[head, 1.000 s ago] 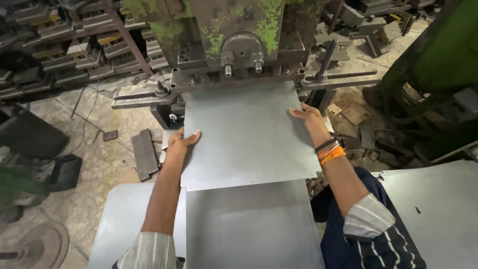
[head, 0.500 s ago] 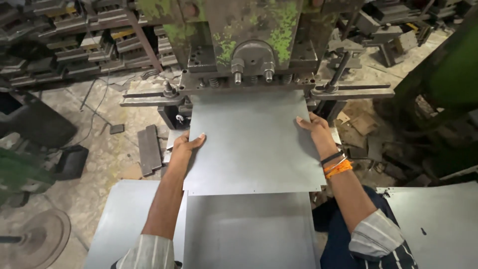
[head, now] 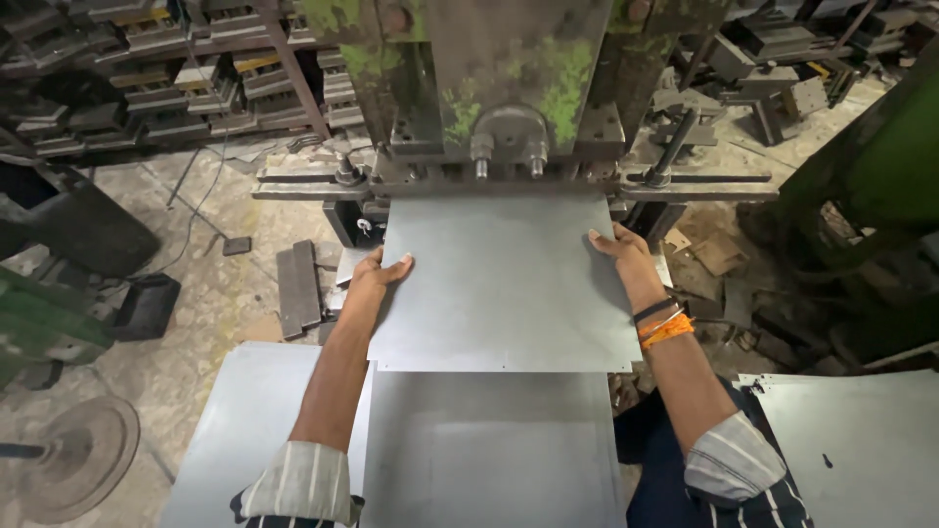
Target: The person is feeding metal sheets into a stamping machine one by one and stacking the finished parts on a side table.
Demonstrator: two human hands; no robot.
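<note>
A flat grey metal sheet (head: 504, 284) lies level in front of me, its far edge under the green, worn press machine (head: 509, 78). My left hand (head: 377, 274) grips the sheet's left edge, thumb on top. My right hand (head: 618, 246) holds the right edge; that wrist wears a black band and an orange one. A second grey sheet (head: 489, 450) lies below the first, nearer to me, partly covered by it.
More grey sheets lie at lower left (head: 235, 430) and lower right (head: 861, 450). Racks of dark metal dies (head: 147, 88) fill the back left. Metal blocks (head: 298, 288) and scrap litter the concrete floor. A round wheel (head: 83, 455) sits at far left, a green machine body (head: 871, 166) at right.
The sheet and both hands sit closer to the press than a second ago, with the sheet's far edge now under the machine. The camera has tilted slightly.
</note>
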